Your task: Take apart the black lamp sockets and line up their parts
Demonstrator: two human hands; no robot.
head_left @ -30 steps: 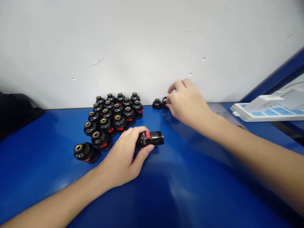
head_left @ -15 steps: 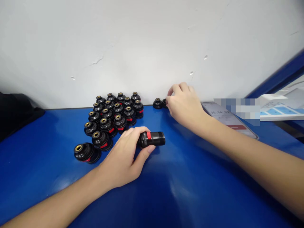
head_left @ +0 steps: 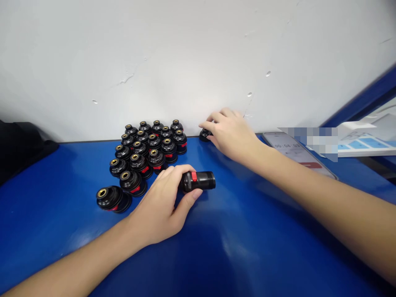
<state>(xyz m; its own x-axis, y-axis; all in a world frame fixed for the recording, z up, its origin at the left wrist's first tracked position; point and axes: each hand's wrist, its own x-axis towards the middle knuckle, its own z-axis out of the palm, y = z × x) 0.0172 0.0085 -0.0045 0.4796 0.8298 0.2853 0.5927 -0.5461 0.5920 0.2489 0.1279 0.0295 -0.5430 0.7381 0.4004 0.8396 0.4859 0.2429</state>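
My left hand [head_left: 167,204] is closed around a black cylinder with a red button [head_left: 204,180]. The cylinder lies on its side, its narrower ribbed end pointing right; the hand covers its other end. By the wall, my right hand [head_left: 230,134] reaches over a small black domed cap [head_left: 204,135], forefinger above it and thumb on its near side. The fingers are apart, and whether they touch the cap I cannot tell. Left of both hands, several black domed pieces [head_left: 135,181] with brass-lined holes on top and red buttons stand upright in rows.
A blue table [head_left: 247,247] runs up to a white wall [head_left: 198,53]. A phone with a running timer [head_left: 297,154] lies at the right. Beyond it are a white and blue printed item [head_left: 365,144] and a blue frame bar [head_left: 361,97]. Dark cloth [head_left: 21,148] sits at the far left.
My right hand has moved left along the wall and now partly covers the small cap, which was in plain view before. My left hand and the cylinder have stayed put.
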